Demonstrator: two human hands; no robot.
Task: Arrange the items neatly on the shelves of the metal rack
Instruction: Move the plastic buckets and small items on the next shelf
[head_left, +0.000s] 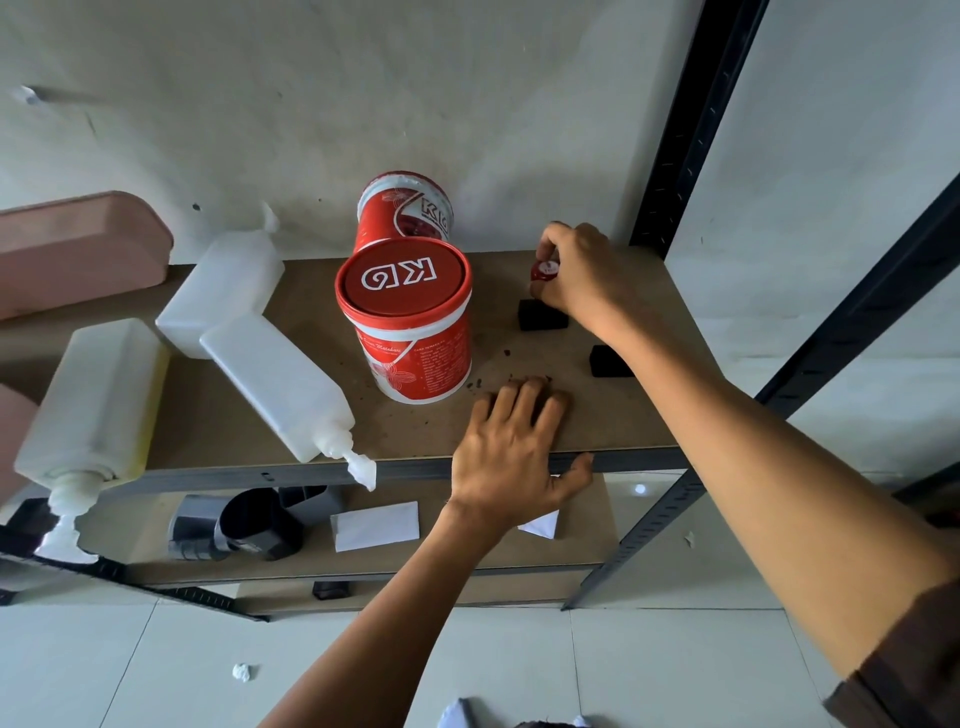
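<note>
My right hand (576, 275) grasps one small red-capped item (544, 270), fingers curled over it, near the back right of the top shelf (597, 415), a dull brown board in the black metal rack (691, 130). My left hand (511, 457) lies flat on the front edge, fingers straight, thumb under the rail. Around them: two black rectangular blocks (543, 314) (608, 361), two glossy red cylindrical tubs (410, 332) (402, 208), three milky plastic bottles (223, 291) (280, 384) (93, 400) lying down.
</note>
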